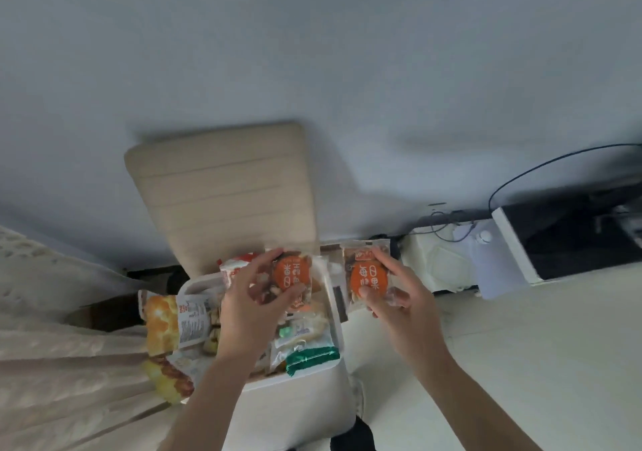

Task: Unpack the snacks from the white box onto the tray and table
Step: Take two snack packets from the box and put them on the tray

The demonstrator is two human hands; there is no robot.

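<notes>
The white box point(295, 402) stands low in the middle, full of several snack packets. My left hand point(250, 297) holds a clear nut packet with an orange round label point(290, 275) just above the box's far end. My right hand point(399, 297) grips a second nut packet with the same orange label point(364, 276), lifted to the right of the box over the pale table point(521, 346). A green-ended packet point(311, 358) and a white one lie in the box's near part. Yellow-orange snack bags point(163, 322) hang over the box's left side.
A beige chair back point(225, 193) rises behind the box. At the right stand a white-edged black device point(556, 238) with a black cable and a crumpled white bag point(448, 263). A pale quilted cloth point(52, 346) fills the left. The tray does not show.
</notes>
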